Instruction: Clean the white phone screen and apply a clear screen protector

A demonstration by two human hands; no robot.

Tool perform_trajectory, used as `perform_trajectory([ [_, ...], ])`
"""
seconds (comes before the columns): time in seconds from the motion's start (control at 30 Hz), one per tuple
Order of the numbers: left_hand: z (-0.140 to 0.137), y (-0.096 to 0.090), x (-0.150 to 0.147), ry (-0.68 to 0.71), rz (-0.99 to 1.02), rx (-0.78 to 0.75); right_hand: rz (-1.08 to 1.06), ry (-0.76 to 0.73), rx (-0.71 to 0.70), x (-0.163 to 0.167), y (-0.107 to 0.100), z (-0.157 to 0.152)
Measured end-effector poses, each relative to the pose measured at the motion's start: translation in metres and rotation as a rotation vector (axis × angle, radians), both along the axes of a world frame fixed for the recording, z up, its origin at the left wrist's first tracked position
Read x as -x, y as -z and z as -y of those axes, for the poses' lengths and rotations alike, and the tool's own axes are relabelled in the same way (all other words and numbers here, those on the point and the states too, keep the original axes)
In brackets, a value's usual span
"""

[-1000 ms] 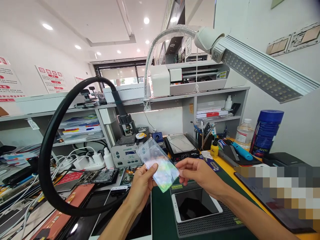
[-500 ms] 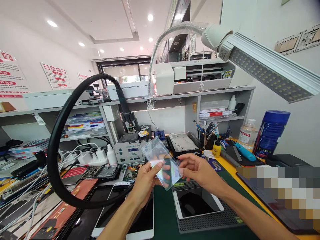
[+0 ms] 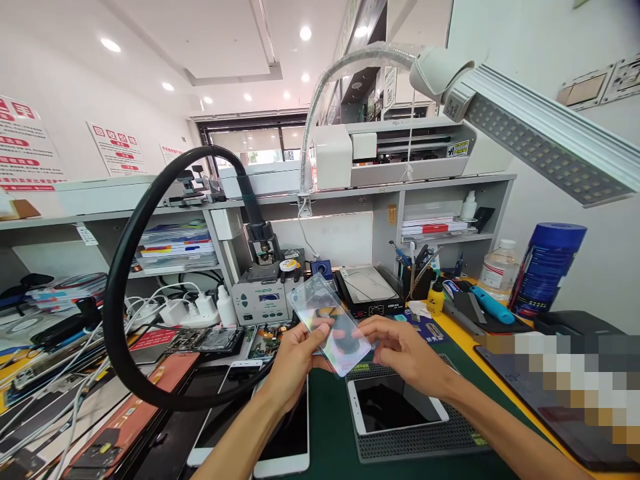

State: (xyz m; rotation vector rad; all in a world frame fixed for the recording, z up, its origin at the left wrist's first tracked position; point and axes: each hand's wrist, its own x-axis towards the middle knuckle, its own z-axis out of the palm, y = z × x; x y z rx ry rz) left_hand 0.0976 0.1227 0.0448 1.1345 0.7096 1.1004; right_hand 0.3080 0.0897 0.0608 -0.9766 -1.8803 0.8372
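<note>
A clear, rectangular panel (image 3: 334, 319) is held up, tilted, above the bench, its long side running from eleven o'clock to five. The left hand (image 3: 293, 357) grips it at its eight-o'clock side, thumb across the face and fingers behind. The right hand (image 3: 405, 350) has bent fingertips at the three-o'clock edge; whether they pinch it or merely touch, I cannot tell. At five o'clock from the panel, a white-framed phone (image 3: 397, 407) lies face up on a dark perforated mat (image 3: 415, 448). A grey control box (image 3: 260, 303) stands towards nine, a small yellow bottle (image 3: 435, 301) towards three.
</note>
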Motion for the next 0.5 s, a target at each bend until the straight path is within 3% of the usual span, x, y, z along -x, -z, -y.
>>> perform_trajectory([
  [0.1,0.0001,0.0001,-0.0002,0.013,-0.012,-0.019,-0.017,0.005,0.024,0.001,-0.0007,0.0009],
  [0.33,-0.0007,0.0021,-0.0017,-0.025,-0.07,-0.088,0.154,0.324,-0.064,0.0064,0.0058,-0.0023],
  [0.5,-0.0033,-0.0025,0.0027,-0.04,0.003,-0.037,0.129,0.291,0.045,0.0058,0.004,-0.0038],
])
